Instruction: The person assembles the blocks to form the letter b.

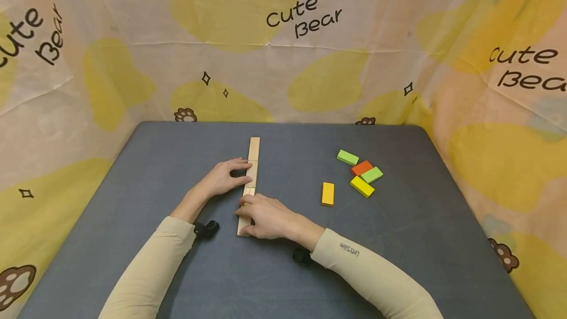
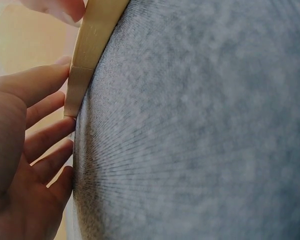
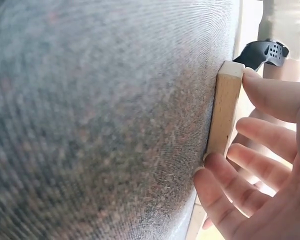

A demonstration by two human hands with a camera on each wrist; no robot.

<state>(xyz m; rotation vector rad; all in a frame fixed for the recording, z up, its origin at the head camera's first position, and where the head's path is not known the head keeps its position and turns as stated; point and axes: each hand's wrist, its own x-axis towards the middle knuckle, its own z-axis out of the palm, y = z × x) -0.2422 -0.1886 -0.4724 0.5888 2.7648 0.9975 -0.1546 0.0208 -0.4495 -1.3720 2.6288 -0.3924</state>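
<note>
Left hand (image 1: 223, 178) laid flat beside the row of plain wooden blocks (image 1: 250, 176), fingers straight and touching its left side at the middle. Right hand (image 1: 266, 218) over the row's near end, fingers and thumb curled around the nearest block (image 3: 224, 115). Row running lengthwise down the middle of the grey table (image 1: 133, 186). Behind, a cream cloth backdrop (image 1: 133, 63) printed "Cute Bear". Right of the row, a yellow block (image 1: 328, 194) lying alone; further right, a cluster of green, orange and yellow blocks (image 1: 361, 173).
</note>
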